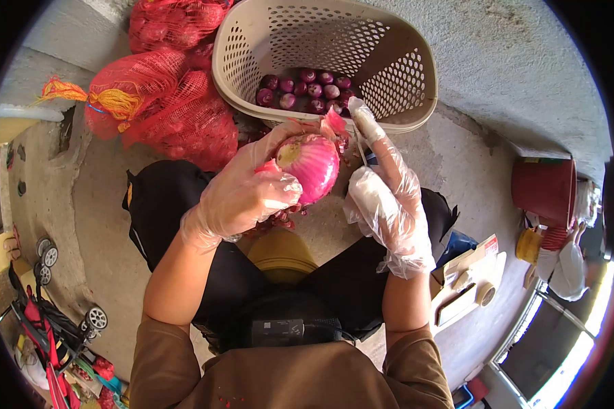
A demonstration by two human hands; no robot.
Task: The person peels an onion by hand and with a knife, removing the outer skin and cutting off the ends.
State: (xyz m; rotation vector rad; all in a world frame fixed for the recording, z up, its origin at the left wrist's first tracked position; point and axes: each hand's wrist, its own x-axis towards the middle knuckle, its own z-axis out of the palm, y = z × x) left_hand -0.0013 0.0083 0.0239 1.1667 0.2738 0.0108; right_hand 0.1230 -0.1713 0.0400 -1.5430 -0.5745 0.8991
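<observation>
A big red onion (312,168) with glossy pink-purple skin rests in my left hand (249,184), which wears a clear plastic glove and is closed around it. Loose skin (334,124) peels up at the onion's upper right. Just right of the onion is my right hand (389,191), gloved too, with the index finger stretched upward and the other fingers curled. Between its fingers shows a thin blade-like tool (361,148), mostly hidden by the hand. Beyond both hands, several peeled onions (314,90) lie in a beige perforated basket (426,75).
Red mesh sacks (177,109) of onions stand left of the basket. Shed skins (283,219) lie on the floor below the hands, near a yellow rounded object (280,255) between my legs. Cardboard (467,283) is at right, a dark red bin (543,191) farther off, and a stroller (44,320) at left.
</observation>
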